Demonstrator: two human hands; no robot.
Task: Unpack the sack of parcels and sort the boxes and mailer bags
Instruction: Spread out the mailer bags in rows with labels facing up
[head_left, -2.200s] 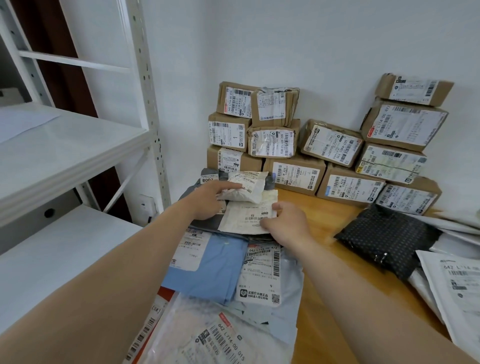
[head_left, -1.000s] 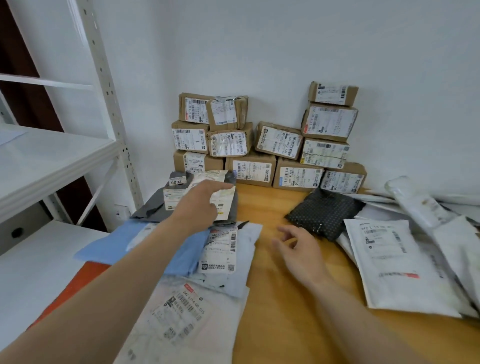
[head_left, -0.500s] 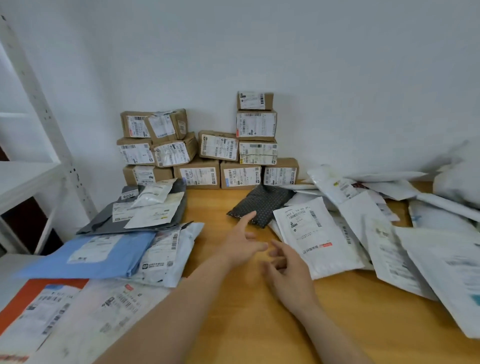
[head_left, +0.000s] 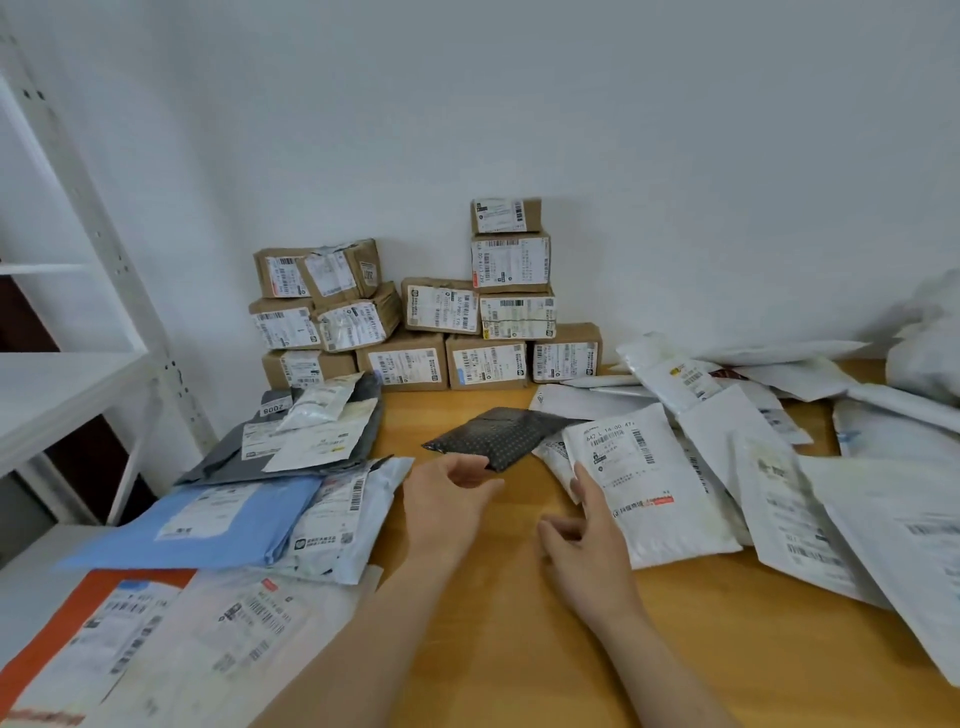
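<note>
Black dotted mailer bag (head_left: 501, 434) lies crosswise on the wooden table (head_left: 519, 649), just beyond the left hand (head_left: 447, 506), whose loosely curled fingers grip nothing. The right hand (head_left: 587, 551), fingers spread, touches the white mailer (head_left: 644, 488) at its left edge; the left hand looks nearer the black bag.

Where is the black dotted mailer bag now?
Head view, table centre: the black dotted mailer bag lies before the cardboard boxes, just beyond the left hand.

The left hand (head_left: 447, 501) has been drawn from the flat grey plastic mailer (head_left: 223, 460) at ten o'clock to the black dotted bag (head_left: 498, 434).
</note>
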